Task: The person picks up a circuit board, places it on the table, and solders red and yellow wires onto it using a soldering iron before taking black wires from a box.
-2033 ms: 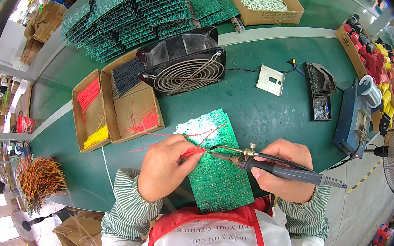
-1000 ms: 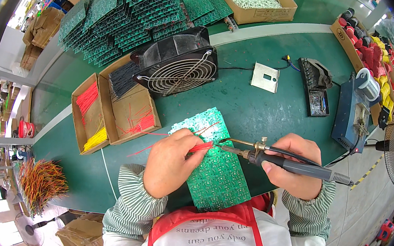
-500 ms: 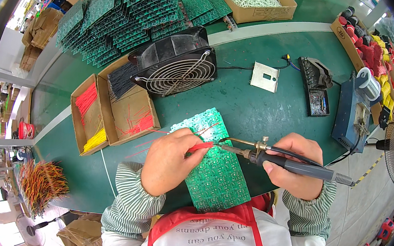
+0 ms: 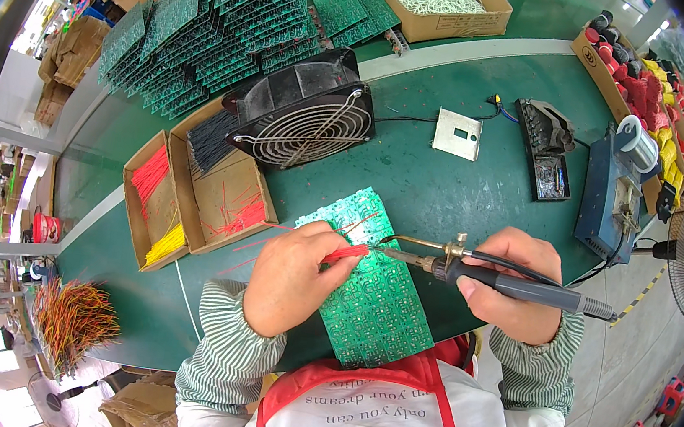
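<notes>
My left hand (image 4: 294, 274) pinches a red wire (image 4: 345, 253) onto the green circuit board (image 4: 375, 293) so my right hand (image 4: 519, 286), clamped around the soldering iron (image 4: 486, 277), can bring its tip there.

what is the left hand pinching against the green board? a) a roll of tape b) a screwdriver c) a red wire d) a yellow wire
c: the left hand pinches a red wire on the green circuit board, where the tip of the soldering iron in the right hand meets it.
</notes>
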